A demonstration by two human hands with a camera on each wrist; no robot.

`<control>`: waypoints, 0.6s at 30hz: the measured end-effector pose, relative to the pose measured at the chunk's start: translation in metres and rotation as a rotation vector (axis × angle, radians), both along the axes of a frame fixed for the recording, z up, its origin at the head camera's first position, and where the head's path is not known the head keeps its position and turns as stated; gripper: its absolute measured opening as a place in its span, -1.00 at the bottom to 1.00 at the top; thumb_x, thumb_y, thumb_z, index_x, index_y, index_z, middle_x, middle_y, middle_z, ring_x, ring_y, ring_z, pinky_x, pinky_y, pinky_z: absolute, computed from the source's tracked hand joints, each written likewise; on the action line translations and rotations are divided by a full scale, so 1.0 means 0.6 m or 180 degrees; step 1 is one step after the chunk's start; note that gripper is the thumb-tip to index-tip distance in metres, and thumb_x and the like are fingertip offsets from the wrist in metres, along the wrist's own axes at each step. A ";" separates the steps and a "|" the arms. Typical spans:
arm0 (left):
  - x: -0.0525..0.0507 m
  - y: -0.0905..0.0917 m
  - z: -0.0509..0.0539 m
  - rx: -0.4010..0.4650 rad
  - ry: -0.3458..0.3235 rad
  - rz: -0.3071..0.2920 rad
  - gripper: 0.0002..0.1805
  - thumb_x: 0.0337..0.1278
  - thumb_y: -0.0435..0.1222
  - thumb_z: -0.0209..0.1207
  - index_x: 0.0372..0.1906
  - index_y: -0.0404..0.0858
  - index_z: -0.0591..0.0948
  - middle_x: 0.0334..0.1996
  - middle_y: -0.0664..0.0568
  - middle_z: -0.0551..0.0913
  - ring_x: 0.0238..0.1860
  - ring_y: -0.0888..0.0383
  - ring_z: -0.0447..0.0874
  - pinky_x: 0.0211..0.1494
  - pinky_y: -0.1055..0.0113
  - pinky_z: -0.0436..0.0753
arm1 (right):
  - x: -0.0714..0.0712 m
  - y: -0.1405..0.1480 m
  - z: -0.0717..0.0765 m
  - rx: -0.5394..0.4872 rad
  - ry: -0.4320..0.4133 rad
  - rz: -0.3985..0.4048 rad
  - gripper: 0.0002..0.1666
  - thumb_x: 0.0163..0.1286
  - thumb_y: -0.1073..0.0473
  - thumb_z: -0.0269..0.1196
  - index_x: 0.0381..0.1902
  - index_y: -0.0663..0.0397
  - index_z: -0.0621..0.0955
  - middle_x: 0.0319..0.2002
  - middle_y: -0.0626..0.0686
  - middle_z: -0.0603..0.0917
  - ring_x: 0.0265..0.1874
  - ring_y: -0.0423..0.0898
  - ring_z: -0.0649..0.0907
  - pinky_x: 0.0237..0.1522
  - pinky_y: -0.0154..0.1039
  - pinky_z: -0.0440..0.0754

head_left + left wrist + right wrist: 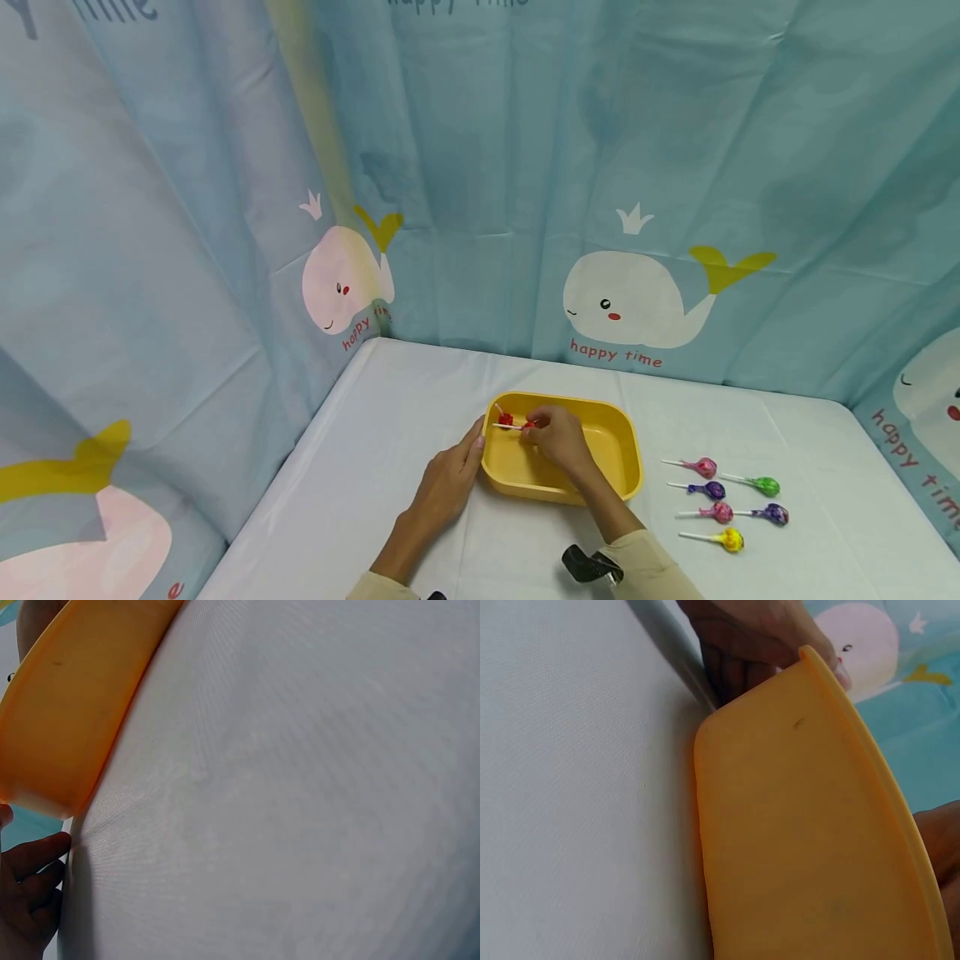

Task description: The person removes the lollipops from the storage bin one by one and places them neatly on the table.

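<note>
A yellow tray stands on the white table. Over its left part, my right hand pinches a red lollipop whose white stick points left. Just behind lies another red lollipop inside the tray. My left hand touches the tray's left side, thumb by the rim and fingers extended. In the left wrist view, the left hand is beside the tray wall. The right wrist view shows the tray's outer wall; it hides the right fingertips and the lollipops.
Right of the tray lie several wrapped lollipops on the white cloth: pink, green, purple and yellow among them. A blue curtain with whale prints stands behind the table and along its sides.
</note>
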State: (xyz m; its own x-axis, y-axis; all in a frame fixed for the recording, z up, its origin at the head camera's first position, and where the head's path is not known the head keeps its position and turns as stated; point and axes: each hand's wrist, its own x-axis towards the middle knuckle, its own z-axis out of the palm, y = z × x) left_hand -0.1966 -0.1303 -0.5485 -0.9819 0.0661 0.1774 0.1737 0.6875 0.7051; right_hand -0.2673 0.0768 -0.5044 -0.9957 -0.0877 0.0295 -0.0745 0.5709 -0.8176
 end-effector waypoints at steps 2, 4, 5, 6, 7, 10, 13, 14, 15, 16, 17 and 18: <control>0.000 0.000 0.000 -0.0019 0.0013 0.0007 -0.38 0.71 0.20 -0.24 0.67 0.16 0.29 0.48 0.12 0.53 0.39 -0.03 0.62 0.46 -0.07 0.55 | 0.003 0.006 0.000 -0.0054 -0.0039 -0.0030 -0.82 0.28 0.39 0.49 -0.15 0.28 0.79 -0.30 0.08 0.78 -0.32 -0.05 0.64 -0.23 -0.23 0.71; 0.001 0.001 0.002 -0.0019 0.0003 0.0011 -0.39 0.72 0.17 -0.21 0.66 0.15 0.30 0.48 0.12 0.52 0.39 -0.04 0.62 0.46 -0.07 0.55 | 0.007 0.012 0.003 -0.0081 -0.0081 -0.0067 -0.82 0.32 0.37 0.47 -0.12 0.27 0.80 -0.26 0.08 0.79 -0.33 -0.06 0.64 -0.23 -0.23 0.73; 0.001 0.001 0.003 -0.0024 -0.0004 0.0013 -0.40 0.72 0.16 -0.20 0.66 0.14 0.30 0.48 0.12 0.53 0.39 -0.04 0.62 0.46 -0.07 0.55 | 0.009 0.015 0.003 -0.0109 -0.0115 -0.0085 -0.81 0.33 0.36 0.45 -0.10 0.27 0.80 -0.23 0.10 0.79 -0.33 -0.07 0.65 -0.23 -0.23 0.74; 0.001 0.001 0.003 -0.0033 -0.0008 0.0018 -0.40 0.72 0.15 -0.20 0.66 0.14 0.30 0.48 0.12 0.53 0.39 -0.03 0.62 0.46 -0.07 0.55 | 0.010 0.018 0.004 -0.0122 -0.0129 -0.0101 -0.80 0.34 0.36 0.44 -0.08 0.27 0.80 -0.20 0.10 0.80 -0.35 -0.07 0.66 -0.24 -0.24 0.75; 0.001 0.001 0.004 -0.0029 -0.0024 0.0017 -0.41 0.73 0.13 -0.18 0.67 0.14 0.30 0.48 0.12 0.52 0.40 -0.03 0.61 0.47 -0.06 0.54 | 0.013 0.021 0.006 -0.0145 -0.0154 -0.0115 -0.79 0.36 0.35 0.42 -0.06 0.28 0.79 -0.16 0.12 0.80 -0.35 -0.08 0.67 -0.25 -0.24 0.76; 0.001 0.001 0.005 -0.0009 -0.0055 0.0019 -0.42 0.73 0.11 -0.17 0.67 0.14 0.29 0.49 0.13 0.51 0.42 -0.02 0.59 0.48 -0.06 0.53 | 0.018 0.030 0.009 -0.0154 -0.0165 -0.0140 -0.76 0.38 0.35 0.41 -0.02 0.29 0.79 -0.10 0.16 0.81 -0.38 -0.09 0.68 -0.27 -0.25 0.77; 0.001 0.001 0.005 0.0002 -0.0072 0.0024 -0.41 0.73 0.12 -0.18 0.67 0.15 0.28 0.50 0.14 0.51 0.42 -0.02 0.59 0.49 -0.06 0.52 | 0.025 0.038 0.013 -0.0156 -0.0210 -0.0171 -0.74 0.38 0.34 0.41 0.01 0.29 0.79 -0.09 0.15 0.80 -0.40 -0.09 0.67 -0.29 -0.26 0.76; 0.001 0.002 0.005 -0.0001 -0.0072 0.0027 -0.41 0.73 0.12 -0.18 0.67 0.16 0.28 0.49 0.14 0.51 0.42 -0.02 0.59 0.48 -0.06 0.53 | 0.027 0.041 0.013 -0.0137 -0.0209 -0.0179 -0.74 0.39 0.34 0.42 0.02 0.28 0.79 -0.09 0.15 0.80 -0.40 -0.10 0.66 -0.29 -0.26 0.76; 0.001 0.002 0.006 -0.0005 -0.0069 0.0028 -0.42 0.73 0.12 -0.18 0.67 0.15 0.28 0.49 0.13 0.51 0.41 -0.02 0.60 0.48 -0.06 0.53 | 0.030 0.043 0.014 -0.0126 -0.0210 -0.0187 -0.73 0.39 0.32 0.43 0.02 0.26 0.80 -0.09 0.13 0.80 -0.40 -0.10 0.66 -0.29 -0.27 0.75; 0.001 0.002 0.006 -0.0007 -0.0073 0.0030 -0.42 0.73 0.12 -0.17 0.67 0.15 0.28 0.49 0.14 0.51 0.41 -0.02 0.60 0.48 -0.06 0.53 | 0.032 0.046 0.015 -0.0115 -0.0205 -0.0200 -0.73 0.39 0.31 0.44 0.02 0.25 0.80 -0.10 0.12 0.80 -0.41 -0.10 0.66 -0.29 -0.28 0.74; 0.001 0.002 0.006 -0.0003 -0.0077 0.0029 -0.42 0.73 0.11 -0.17 0.67 0.15 0.28 0.50 0.13 0.51 0.41 -0.02 0.60 0.48 -0.06 0.53 | 0.034 0.048 0.016 -0.0114 -0.0208 -0.0213 -0.73 0.39 0.30 0.45 0.03 0.24 0.80 -0.10 0.11 0.80 -0.42 -0.11 0.67 -0.29 -0.28 0.74; 0.001 0.002 0.007 -0.0008 -0.0079 0.0033 -0.42 0.73 0.11 -0.17 0.67 0.15 0.28 0.50 0.13 0.50 0.42 -0.02 0.60 0.48 -0.06 0.53 | 0.036 0.050 0.017 -0.0117 -0.0206 -0.0217 -0.72 0.39 0.28 0.45 0.04 0.23 0.80 -0.10 0.10 0.80 -0.42 -0.10 0.67 -0.29 -0.29 0.74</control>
